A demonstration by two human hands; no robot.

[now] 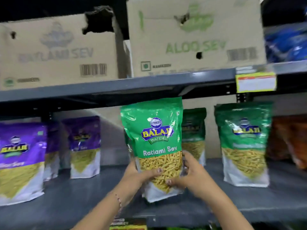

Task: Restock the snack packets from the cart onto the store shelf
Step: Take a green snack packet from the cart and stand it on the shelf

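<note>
A green Ratlami Sev packet [154, 135] stands upright near the front of the grey shelf [83, 196], held from both sides at its lower half. My left hand [137, 175] grips its left edge with the thumb across the front. My right hand [194, 173] grips its right edge, thumb on the front too. Behind it stands another green packet [193, 130], and a third green packet [244, 143] stands to the right. No cart is in view.
Purple snack packets [20, 160] [84, 146] stand on the shelf's left part. Orange packets [290, 140] are at the far right. The upper shelf [149, 85] carries two cardboard boxes [54, 50] [196, 35] and a yellow price tag [255, 81].
</note>
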